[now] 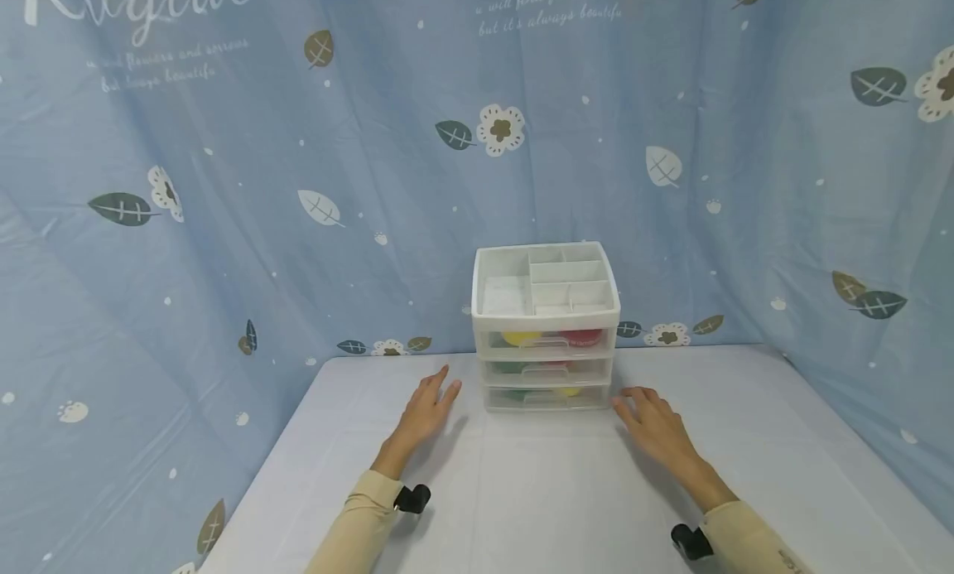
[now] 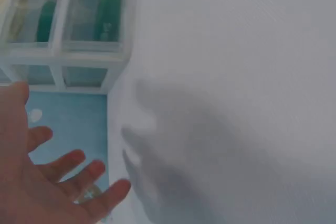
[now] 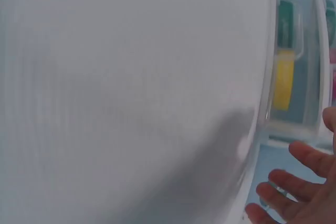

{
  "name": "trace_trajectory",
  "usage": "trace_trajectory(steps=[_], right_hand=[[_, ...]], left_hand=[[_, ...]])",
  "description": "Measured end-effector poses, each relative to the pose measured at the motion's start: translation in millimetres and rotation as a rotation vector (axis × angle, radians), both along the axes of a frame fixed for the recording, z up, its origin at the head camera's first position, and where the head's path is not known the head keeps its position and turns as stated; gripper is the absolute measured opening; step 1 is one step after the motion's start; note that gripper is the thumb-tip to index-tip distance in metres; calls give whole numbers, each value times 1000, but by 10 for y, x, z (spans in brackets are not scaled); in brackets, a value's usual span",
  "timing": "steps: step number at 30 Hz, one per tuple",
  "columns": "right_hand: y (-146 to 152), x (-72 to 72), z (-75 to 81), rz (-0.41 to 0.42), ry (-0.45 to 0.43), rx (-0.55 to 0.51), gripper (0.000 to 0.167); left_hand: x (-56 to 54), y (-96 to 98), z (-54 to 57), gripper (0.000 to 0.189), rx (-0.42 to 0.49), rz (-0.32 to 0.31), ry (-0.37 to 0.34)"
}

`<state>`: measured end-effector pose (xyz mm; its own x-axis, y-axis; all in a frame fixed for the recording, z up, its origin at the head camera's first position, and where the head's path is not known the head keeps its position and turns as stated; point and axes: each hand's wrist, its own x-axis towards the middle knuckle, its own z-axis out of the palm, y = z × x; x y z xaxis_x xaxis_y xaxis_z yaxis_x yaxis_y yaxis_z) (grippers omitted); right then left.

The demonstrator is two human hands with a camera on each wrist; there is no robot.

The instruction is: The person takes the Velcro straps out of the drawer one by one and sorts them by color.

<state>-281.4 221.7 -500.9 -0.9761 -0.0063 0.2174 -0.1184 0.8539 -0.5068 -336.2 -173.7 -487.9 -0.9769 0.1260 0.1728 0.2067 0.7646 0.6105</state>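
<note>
A white storage box with three clear drawers (image 1: 546,342) stands at the back of the table, its top divided into open compartments. Yellow, red and green things show blurrily through the drawer fronts; their kind cannot be told. My left hand (image 1: 425,410) hovers left of the box, fingers spread and apart from it. In the left wrist view that hand (image 2: 68,177) holds nothing, with the drawers (image 2: 94,19) above it. To the right of the box is my right hand (image 1: 654,425), its fingers near the lower drawer's corner. The right wrist view shows that hand (image 3: 304,192) with nothing in it.
A white cloth covers the table (image 1: 551,491). Behind and on both sides hangs a blue curtain (image 1: 402,102) printed with leaves and flowers. Each wrist carries a small black camera, one on the left (image 1: 413,499) and one on the right (image 1: 691,542).
</note>
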Motion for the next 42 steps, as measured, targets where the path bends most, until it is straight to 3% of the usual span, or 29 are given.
trace_trajectory(steps=[9, 17, 26, 34, 42], right_hand=[[-180, 26, -18, -1, 0, -168, 43], [-384, 4, -41, -12, -95, -390, 32], [-660, -30, -97, 24, -236, -724, 34], [-882, -162, -130, 106, -336, -998, 46], [-999, -206, -144, 91, -450, -1357, 51]], left_hand=[[-71, 114, 51, 55, 253, -56, 21], [-115, 239, 105, 46, 487, -76, -21], [-127, 380, 241, 46, 602, -82, -30], [-134, 415, 505, 51, 655, -77, 60], [-205, 505, 820, 49, 719, -152, 183]])
